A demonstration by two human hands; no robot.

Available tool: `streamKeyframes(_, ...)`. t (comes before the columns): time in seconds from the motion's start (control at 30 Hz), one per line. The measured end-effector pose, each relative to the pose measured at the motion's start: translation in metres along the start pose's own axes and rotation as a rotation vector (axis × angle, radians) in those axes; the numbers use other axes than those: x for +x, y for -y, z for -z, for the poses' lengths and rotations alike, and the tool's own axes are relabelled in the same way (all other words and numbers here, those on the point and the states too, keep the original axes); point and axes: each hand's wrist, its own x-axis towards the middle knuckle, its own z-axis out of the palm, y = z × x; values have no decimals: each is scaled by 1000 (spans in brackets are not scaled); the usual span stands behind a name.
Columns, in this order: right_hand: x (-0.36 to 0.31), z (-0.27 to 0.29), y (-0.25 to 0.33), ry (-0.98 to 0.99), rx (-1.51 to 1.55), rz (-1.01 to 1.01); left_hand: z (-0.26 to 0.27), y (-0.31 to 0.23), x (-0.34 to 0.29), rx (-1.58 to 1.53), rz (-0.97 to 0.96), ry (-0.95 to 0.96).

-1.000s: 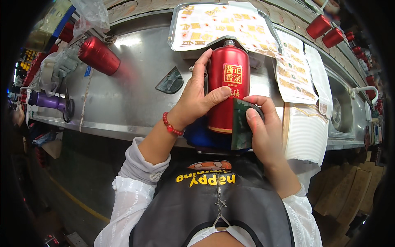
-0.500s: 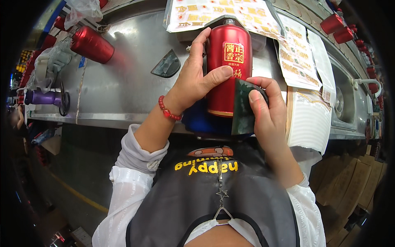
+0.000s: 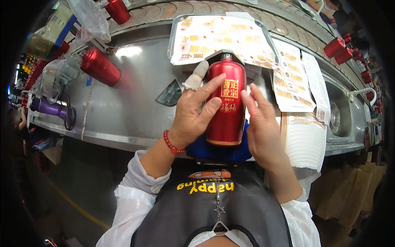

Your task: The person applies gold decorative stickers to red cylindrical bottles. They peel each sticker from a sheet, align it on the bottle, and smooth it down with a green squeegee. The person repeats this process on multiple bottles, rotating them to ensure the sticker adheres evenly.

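Left hand (image 3: 191, 117): half open, fingers spread, two of them in white finger covers. Index finger and thumb lie across the front of a red bottle (image 3: 225, 111) at its left side; cannot tell whether it grips or merely steadies. Right hand (image 3: 263, 131): loosely open, nothing seen in it, fingertips just beside the bottle's right edge; blur hides whether they touch. Bottle is between the two hands, neck pointing away from the wearer, gold characters on its face. Blue support (image 3: 240, 153) beneath its lower end, between the hands. Red bead bracelet (image 3: 173, 149) at the left wrist.

Near the left hand, on its left: dark green plate (image 3: 168, 94) on the metal bench (image 3: 135, 92). Just right of the right hand: white ribbed stack (image 3: 303, 140); beyond it, label sheets (image 3: 294, 78). Past the left fingertips: tray (image 3: 171, 43) bearing a gold-and-white sheet (image 3: 224, 37). Well left of the left hand: another red bottle (image 3: 100, 67). Well right of the right hand: sink (image 3: 335, 117). Farthest beyond both hands: conveyor belt (image 3: 177, 10).
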Motion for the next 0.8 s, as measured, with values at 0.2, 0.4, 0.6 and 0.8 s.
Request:
streamKeyframes(0.2, 3, -13, -9, -3, -116, 67, -5, 0, -3, 95, -7, -10)
streamKeyframes(0.4, 5, -14, -13, -2, -122, 85, -7, -1, 0, 113, -21, -2)
streamKeyframes(0.6, -9, -4, -19, 29, 83, -49, 7, -11, -31, 227, 29, 154)
streamKeyframes(0.8, -18, -8, -30, 63, 164, 3, -8, -7, -57, 396, -19, 202)
